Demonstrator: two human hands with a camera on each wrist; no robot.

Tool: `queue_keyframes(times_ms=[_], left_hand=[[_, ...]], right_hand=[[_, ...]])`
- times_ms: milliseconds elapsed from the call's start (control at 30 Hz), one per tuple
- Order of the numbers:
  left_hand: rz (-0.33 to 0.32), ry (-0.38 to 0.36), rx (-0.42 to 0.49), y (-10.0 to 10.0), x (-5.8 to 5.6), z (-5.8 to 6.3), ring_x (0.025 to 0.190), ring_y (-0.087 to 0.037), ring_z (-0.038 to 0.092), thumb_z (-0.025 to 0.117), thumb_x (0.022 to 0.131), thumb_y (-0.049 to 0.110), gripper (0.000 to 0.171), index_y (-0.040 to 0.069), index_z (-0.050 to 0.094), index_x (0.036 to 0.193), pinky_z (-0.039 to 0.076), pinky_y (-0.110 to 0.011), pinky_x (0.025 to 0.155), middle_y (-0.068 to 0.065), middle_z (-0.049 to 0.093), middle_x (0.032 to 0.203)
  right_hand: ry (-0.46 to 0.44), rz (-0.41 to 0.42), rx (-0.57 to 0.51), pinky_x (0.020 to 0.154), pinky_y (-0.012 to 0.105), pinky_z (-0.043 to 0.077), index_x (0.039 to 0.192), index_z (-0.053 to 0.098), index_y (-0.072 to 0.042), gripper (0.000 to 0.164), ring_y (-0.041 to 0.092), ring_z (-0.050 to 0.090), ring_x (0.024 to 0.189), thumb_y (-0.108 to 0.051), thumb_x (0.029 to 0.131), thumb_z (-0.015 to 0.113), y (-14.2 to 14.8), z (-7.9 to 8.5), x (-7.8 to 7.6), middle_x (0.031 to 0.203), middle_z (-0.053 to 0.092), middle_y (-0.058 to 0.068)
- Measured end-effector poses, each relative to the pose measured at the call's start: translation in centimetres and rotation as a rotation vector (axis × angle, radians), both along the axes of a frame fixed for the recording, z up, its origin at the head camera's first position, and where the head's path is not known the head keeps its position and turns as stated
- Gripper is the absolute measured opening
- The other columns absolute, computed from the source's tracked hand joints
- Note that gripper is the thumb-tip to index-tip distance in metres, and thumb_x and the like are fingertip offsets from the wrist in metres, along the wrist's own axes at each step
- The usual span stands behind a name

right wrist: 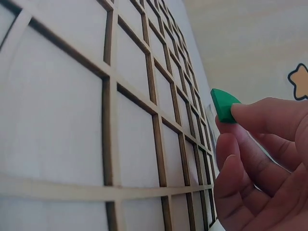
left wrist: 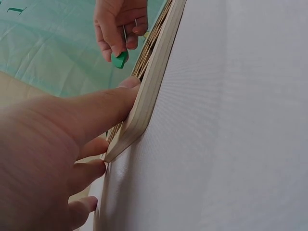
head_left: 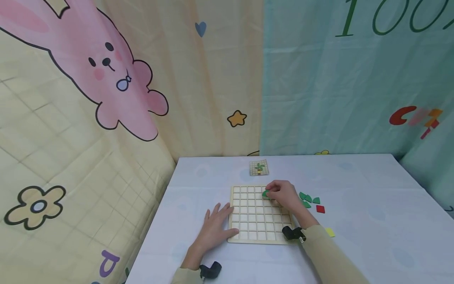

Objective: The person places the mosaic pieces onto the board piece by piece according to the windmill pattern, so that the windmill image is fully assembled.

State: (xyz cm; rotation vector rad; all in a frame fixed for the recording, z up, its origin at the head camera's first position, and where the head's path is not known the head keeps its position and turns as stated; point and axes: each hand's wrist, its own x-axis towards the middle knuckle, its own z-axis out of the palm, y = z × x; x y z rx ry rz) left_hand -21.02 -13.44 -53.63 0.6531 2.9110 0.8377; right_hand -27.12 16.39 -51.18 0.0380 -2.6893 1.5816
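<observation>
A pale wooden grid board (head_left: 247, 216) with rows of square cells lies on the table. My right hand (head_left: 285, 195) is over its far right part. Between thumb and fingers that hand pinches a green quarter-round tile (right wrist: 223, 106); in the right wrist view the tile is held clear of the grid bars. At the board's left side rests my left hand (head_left: 213, 230), fingers spread. Its thumb (left wrist: 103, 108) lies on the board's rim near the corner in the left wrist view, and the other fingers touch the edge.
Right of the board lie several loose green tiles (head_left: 316, 200), a red square tile (head_left: 320, 209) and a yellow tile (head_left: 330, 232), partly hidden by the right sleeve. Behind the board is a small pattern card (head_left: 259, 168) with a green plant design. Curtains hang behind the white table (head_left: 369, 236).
</observation>
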Motion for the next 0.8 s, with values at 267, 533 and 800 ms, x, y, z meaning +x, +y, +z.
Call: queue_keyframes(times_ms=[267, 533, 800], left_hand=[[-0.002, -0.011, 0.004, -0.1, 0.0, 0.0, 0.151, -0.038, 0.017, 0.074, 0.087, 0.052, 0.077, 0.016, 0.049, 0.15, 0.007, -0.067, 0.116, -0.005, 0.038, 0.159], [-0.007, -0.012, -0.003, -0.2, 0.1, 0.0, 0.152, -0.035, 0.017, 0.073, 0.087, 0.053, 0.077, 0.017, 0.048, 0.151, 0.007, -0.066, 0.117, -0.003, 0.037, 0.16], [-0.007, -0.02, 0.002, -0.2, 0.1, 0.2, 0.152, -0.036, 0.016, 0.073, 0.087, 0.052, 0.078, 0.016, 0.048, 0.151, 0.006, -0.066, 0.117, -0.004, 0.037, 0.16]], right_hand=[[0.028, 0.072, -0.002, 0.065, 0.034, 0.055, 0.099, 0.074, -0.005, 0.009, 0.02, 0.066, 0.075, -0.005, 0.09, 0.073, -1.0, 0.1, -0.4, 0.083, 0.071, 0.004], [0.035, 0.082, 0.066, 0.068, 0.034, 0.052, 0.097, 0.074, -0.008, 0.006, 0.016, 0.063, 0.075, -0.007, 0.091, 0.074, -1.8, 0.1, -0.7, 0.083, 0.069, 0.0], [0.048, 0.072, 0.11, 0.068, 0.035, 0.052, 0.093, 0.075, -0.011, 0.005, 0.016, 0.061, 0.075, -0.008, 0.089, 0.076, -2.1, -0.3, -0.9, 0.081, 0.068, -0.002]])
